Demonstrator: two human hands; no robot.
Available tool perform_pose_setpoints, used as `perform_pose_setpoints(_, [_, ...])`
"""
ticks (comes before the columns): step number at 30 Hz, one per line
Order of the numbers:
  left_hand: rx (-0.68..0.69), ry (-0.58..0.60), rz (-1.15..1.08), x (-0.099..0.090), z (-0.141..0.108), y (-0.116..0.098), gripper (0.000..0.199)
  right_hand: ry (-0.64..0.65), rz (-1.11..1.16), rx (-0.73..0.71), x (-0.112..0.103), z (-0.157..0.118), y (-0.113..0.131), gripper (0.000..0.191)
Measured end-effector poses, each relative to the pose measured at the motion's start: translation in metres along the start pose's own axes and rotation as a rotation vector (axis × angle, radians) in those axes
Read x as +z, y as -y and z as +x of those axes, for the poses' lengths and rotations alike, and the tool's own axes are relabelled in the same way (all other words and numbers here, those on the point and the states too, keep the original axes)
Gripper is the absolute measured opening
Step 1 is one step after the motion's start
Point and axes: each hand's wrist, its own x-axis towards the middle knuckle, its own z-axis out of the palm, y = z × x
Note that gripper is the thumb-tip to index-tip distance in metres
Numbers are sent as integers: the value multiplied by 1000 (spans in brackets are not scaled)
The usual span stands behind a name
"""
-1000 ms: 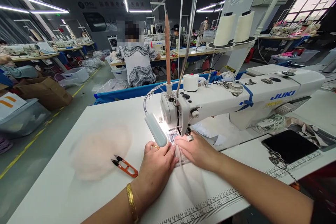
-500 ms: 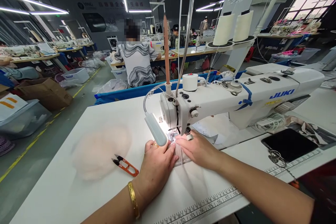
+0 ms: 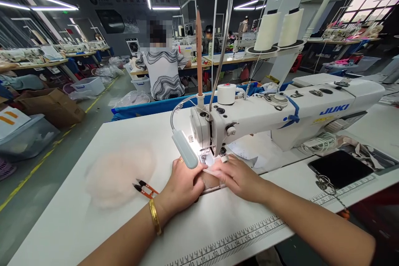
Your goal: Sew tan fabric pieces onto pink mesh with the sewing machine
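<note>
Under the needle area of a white sewing machine (image 3: 249, 118), both of my hands work on a piece of thin, sheer pale fabric (image 3: 211, 178). My left hand (image 3: 186, 181), with a gold bangle at the wrist, pinches its left edge; the lamp head partly covers these fingers. From the other side my right hand (image 3: 241, 178) closes its fingertips on the fabric near the presser foot (image 3: 204, 158). Orange thread snips (image 3: 146, 189) lie beside my left wrist, partly behind it. A soft, blurry pale-pink heap of sheer fabric (image 3: 120, 176) rests to the left.
A grey lamp (image 3: 184, 147) hangs close over my left fingers. Printed ruler markings (image 3: 232, 245) run along the table's front edge. A black flat device (image 3: 341, 168) lies at right, with keys (image 3: 326, 185) beside it. Thread cones (image 3: 266, 31) stand behind; a person (image 3: 165, 75) sits ahead.
My left hand has shifted slightly left and its wrist now overlaps the snips' handles. The fabric between my hands is pulled nearer the needle, and its trailing folds at the front no longer show.
</note>
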Motion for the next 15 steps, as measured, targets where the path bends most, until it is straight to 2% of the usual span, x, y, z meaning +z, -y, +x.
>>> perform_pose_setpoints(3, [-22,-28,-30,1,4,0,23,-55,101,142,-3,5,0,31])
perform_pose_setpoints(5, [-29,-61,-43,4,6,0,13,-59,131,180,-4,7,1,32])
perform_pose_setpoints(6, [-27,-79,-44,5,7,1,14,-54,137,179,-3,8,2,32])
perform_pose_setpoints(11, [93,-143,25,11,6,5,22,27,64,38,0,8,2,38])
perform_pose_setpoints(15, [226,-154,84,8,-5,4,27,156,-52,-79,-6,2,5,30])
